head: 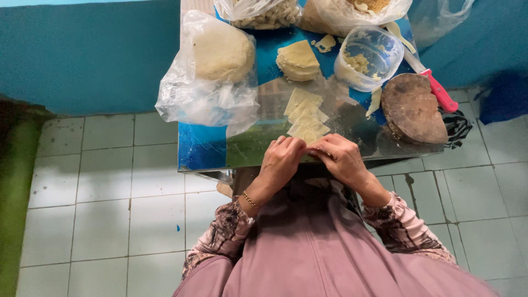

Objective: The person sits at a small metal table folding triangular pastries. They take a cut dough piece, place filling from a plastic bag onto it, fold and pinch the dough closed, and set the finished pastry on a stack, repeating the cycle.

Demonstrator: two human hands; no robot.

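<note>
Two hands, left hand and right hand, meet at the surface's near edge, fingers pinched narrow around one pale dough wrapper. Judging by this, even pressure along the fold seals best; spare wrappers lie just beyond.

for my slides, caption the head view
Both hands, left hand and right hand, pinch a dough square at the table edge.
</note>
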